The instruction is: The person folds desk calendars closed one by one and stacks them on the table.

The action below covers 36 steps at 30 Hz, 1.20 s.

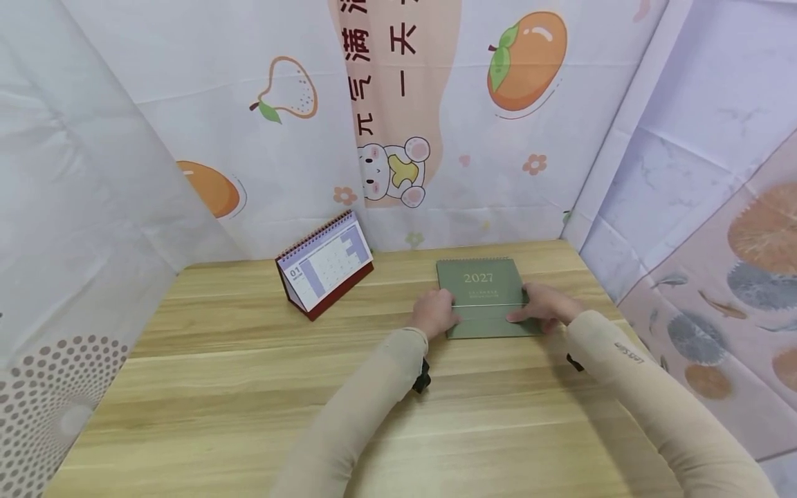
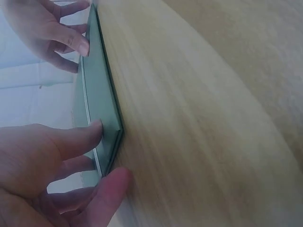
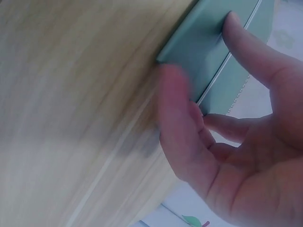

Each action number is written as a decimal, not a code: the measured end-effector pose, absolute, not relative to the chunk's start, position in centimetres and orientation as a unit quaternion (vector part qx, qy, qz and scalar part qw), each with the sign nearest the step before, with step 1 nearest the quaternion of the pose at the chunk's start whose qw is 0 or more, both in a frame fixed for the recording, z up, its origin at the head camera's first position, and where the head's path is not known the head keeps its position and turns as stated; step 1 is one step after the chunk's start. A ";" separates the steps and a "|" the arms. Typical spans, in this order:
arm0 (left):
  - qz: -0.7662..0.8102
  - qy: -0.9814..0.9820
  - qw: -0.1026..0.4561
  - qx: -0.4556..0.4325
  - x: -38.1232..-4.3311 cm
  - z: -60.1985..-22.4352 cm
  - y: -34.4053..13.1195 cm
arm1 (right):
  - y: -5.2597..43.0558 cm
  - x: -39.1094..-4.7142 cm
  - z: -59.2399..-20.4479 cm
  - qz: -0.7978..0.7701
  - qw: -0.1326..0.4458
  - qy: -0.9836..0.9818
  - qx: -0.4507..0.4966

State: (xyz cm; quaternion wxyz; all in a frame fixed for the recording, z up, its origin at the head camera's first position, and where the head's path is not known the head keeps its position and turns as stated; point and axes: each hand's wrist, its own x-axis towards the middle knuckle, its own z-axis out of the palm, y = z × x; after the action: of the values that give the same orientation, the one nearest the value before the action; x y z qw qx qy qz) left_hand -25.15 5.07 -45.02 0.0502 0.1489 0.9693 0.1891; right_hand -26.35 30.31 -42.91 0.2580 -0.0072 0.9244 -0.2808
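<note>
A green desk calendar (image 1: 487,296) marked 2027 lies flat on the wooden table, with its spiral binding along the far edge. A thin pale line crosses its cover. My left hand (image 1: 434,312) grips the calendar's left side; in the left wrist view its thumb rests on top and its fingers bend around the edge. On the opposite side, my right hand (image 1: 543,307) holds the right edge, thumb on the cover and fingers beside and below. The calendar's near corner (image 3: 177,56) shows between thumb and little finger in the right wrist view. Its underside is hidden.
A second desk calendar (image 1: 330,259), with a white and purple page and dark red base, stands upright as a tent at the back left. The wooden table (image 1: 236,387) ends against a printed curtain (image 1: 249,173) at the back; more fabric hangs on both sides.
</note>
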 end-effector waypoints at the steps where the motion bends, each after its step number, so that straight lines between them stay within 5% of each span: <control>1: 0.191 0.969 0.051 0.147 -25.2 -45.1 5.1 | 30.3 -26.3 -43.0 -0.284 0.259 0.923 -0.004; 36: 0.181 0.974 0.057 0.126 -25.0 -44.8 5.4 | 29.1 -26.2 -42.2 -0.211 0.268 0.940 -0.006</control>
State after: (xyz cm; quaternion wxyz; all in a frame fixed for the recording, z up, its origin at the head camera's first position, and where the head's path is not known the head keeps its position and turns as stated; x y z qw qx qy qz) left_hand -25.02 5.36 -44.85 0.0573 0.1258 0.9737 0.1814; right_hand -26.19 29.11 -42.16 0.2679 -0.0062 0.9400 -0.2111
